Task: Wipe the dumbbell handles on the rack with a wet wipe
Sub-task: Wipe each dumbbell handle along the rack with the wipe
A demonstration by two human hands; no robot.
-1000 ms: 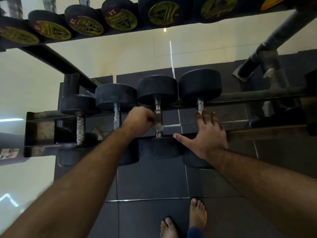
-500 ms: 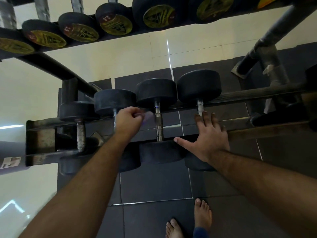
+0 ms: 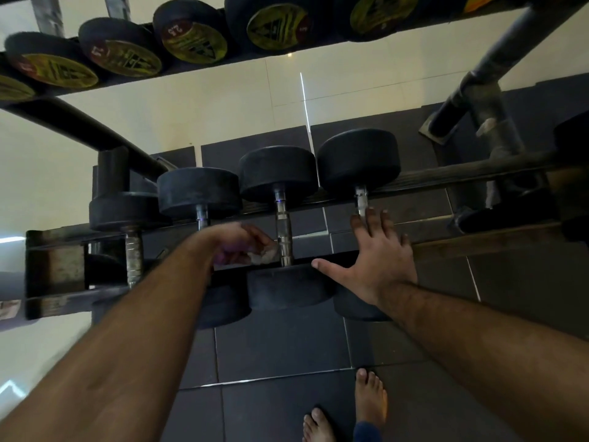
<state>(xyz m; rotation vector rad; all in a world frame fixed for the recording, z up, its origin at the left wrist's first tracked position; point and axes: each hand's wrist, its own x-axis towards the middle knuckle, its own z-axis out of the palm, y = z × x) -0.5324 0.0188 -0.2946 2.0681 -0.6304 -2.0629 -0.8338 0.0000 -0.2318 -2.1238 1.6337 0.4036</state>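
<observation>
Nearest me are my bare feet (image 3: 347, 409) on the dark floor tiles (image 3: 280, 346), and from there my forearms reach up to the lower tier of the dumbbell rack (image 3: 54, 272). My left hand (image 3: 239, 247) has its fingers curled round a crumpled wet wipe (image 3: 263, 255), which sits just beside the chrome handle (image 3: 284, 237) of the third dumbbell from the left, at its lower end; whether the wipe is already touching the metal I cannot tell. My right hand (image 3: 379, 260) lies flat with fingers spread and straight, holding nothing, pressing on the next dumbbell's handle (image 3: 361, 199) and the rail beneath it. To do this stroke well I would wrap the wipe fully around the bar, not dab one side, and draw it along the whole length from collar to collar, twisting so the underside gets covered too. The flat right hand is my brace. Further left, the rusty, knurled handle (image 3: 134, 260) would likely snag and shred the wipe, so it wants lighter pressure. Beyond, the upper tier holds dumbbells with yellow end labels (image 3: 194, 46).
</observation>
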